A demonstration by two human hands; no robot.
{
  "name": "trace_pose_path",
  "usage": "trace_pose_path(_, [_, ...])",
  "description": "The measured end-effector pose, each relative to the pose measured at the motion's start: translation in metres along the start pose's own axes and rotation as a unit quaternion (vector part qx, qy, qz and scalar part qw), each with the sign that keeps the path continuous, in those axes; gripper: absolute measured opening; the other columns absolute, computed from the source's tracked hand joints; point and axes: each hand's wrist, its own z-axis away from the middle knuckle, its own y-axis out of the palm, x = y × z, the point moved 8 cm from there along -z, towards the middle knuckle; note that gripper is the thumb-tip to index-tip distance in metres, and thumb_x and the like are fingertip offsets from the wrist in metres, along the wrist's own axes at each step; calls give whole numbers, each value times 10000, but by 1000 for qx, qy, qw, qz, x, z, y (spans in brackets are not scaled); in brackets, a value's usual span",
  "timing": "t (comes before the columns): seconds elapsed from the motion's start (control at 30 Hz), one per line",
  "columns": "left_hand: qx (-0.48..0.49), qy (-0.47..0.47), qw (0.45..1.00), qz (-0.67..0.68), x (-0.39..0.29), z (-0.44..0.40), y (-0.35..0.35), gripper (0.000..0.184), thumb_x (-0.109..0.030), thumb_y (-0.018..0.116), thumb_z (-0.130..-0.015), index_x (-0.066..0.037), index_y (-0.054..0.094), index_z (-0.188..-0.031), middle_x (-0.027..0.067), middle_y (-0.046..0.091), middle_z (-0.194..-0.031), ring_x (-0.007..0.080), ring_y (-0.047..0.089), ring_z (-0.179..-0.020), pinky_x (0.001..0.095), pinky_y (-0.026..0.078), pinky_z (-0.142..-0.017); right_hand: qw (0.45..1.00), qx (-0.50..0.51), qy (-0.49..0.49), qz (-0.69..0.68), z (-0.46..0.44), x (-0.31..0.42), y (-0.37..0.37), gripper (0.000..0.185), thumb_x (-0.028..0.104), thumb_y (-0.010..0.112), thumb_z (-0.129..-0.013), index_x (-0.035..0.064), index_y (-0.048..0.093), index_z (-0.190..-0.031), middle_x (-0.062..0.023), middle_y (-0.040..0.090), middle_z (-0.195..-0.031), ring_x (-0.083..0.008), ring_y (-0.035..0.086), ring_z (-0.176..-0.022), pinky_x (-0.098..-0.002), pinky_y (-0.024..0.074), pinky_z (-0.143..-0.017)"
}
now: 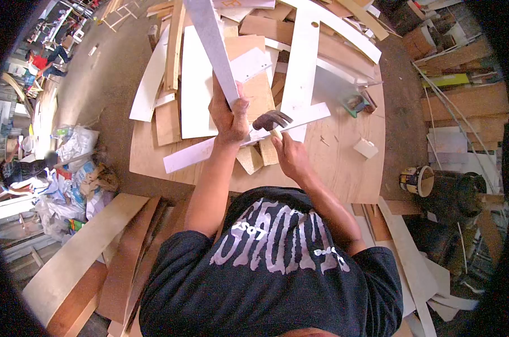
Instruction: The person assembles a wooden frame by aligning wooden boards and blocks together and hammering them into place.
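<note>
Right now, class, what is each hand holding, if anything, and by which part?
The left hand holds a long pale board near its lower end; the right hand grips a claw hammer by its handle.

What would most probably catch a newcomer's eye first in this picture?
Probably the claw hammer in the right hand, just above the picture's centre, its head close to a slanting white strip. Next, the long white board gripped by the left hand, reaching to the top edge. Lower down, the black shirt with big pale lettering fills much of the view.
</note>
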Motion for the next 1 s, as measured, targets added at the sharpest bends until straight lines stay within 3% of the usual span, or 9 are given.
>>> trace_pose_path(0.13, [-7, 22, 1000, -3, 4, 5, -8, 569, -516, 722, -857, -47, 490, -1081, 12, 523, -844, 94, 464, -671, 246, 399, -586, 999, 21, 25, 0, 1, -2, 5, 364, 286, 518, -1022, -53, 522, -1156, -321, 644, -770, -525, 640, -757, -608, 488, -632])
trace_pose_path(0.27, [-42, 62, 996, -46, -3, 10, -16, 513, -491, 604, -941, -2, 520, -1069, 26, 535, -801, 107, 489, -685, 279, 409, -606, 1000, 13, 8, 0, 1, -2, 7, 388, 286, 522, -1021, -71, 525, -1172, -310, 644, -752, -522, 639, -741, -596, 494, -626])
trace_pose_path(0.33, [-51, 66, 995, -53, -5, 10, -20, 512, -482, 610, -939, 4, 521, -1074, 29, 537, -806, 109, 491, -689, 284, 409, -607, 999, -2, 33, -25, 1, -6, 7, 372, 327, 489, -1034, -30, 514, -933, -311, 581, -693, -521, 593, -713, -578, 421, -624])
trace_pose_path(0.43, [-45, 55, 996, -51, -3, 9, -20, 505, -464, 613, -938, 8, 515, -1090, 32, 545, -816, 117, 495, -688, 282, 415, -607, 1000, 5, 23, -12, -1, -5, 6, 356, 310, 507, -1029, -34, 516, -937, -313, 581, -689, -522, 593, -711, -578, 421, -620])
trace_pose_path(0.6, [-44, 63, 993, -86, -2, 11, -17, 673, -425, 611, -932, 78, 431, -1341, 28, 533, -809, 121, 496, -676, 278, 425, -597, 1000, -1, 14, -21, -2, -5, 7, 342, 297, 522, -1023, -33, 519, -935, -312, 577, -684, -516, 597, -705, -574, 419, -614])
trace_pose_path(0.73, [-36, 60, 994, -88, -6, 9, -15, 745, -420, 616, -930, 91, 371, -1413, 30, 529, -812, 116, 493, -681, 276, 423, -597, 999, -11, 39, -32, -4, -10, 9, 356, 305, 530, -1021, -36, 522, -919, -291, 572, -662, -503, 596, -682, -552, 419, -600])
trace_pose_path(0.83, [-60, 49, 993, -94, -6, 10, -15, 689, -442, 610, -934, 74, 426, -1351, 21, 527, -819, 107, 485, -682, 268, 417, -595, 999, -15, 44, -28, -6, -14, 7, 373, 318, 531, -1021, -37, 524, -906, -283, 567, -659, -492, 591, -664, -541, 414, -591])
trace_pose_path(0.9, [-87, 45, 994, -41, -4, 9, -19, 478, -465, 688, -894, -56, 483, -1034, 17, 521, -827, 93, 481, -665, 248, 405, -580, 998, -13, 48, -33, -6, -16, 5, 378, 323, 528, -1022, -35, 525, -902, -283, 565, -662, -485, 590, -658, -537, 414, -591])
trace_pose_path(1.0, [-78, 43, 994, -59, -7, 2, -21, 510, -519, 684, -889, -68, 478, -1008, 15, 513, -819, 94, 480, -655, 255, 402, -573, 998, -15, 57, -30, -8, -23, 5, 388, 332, 521, -1025, -34, 526, -896, -282, 561, -667, -474, 584, -646, -530, 412, -588])
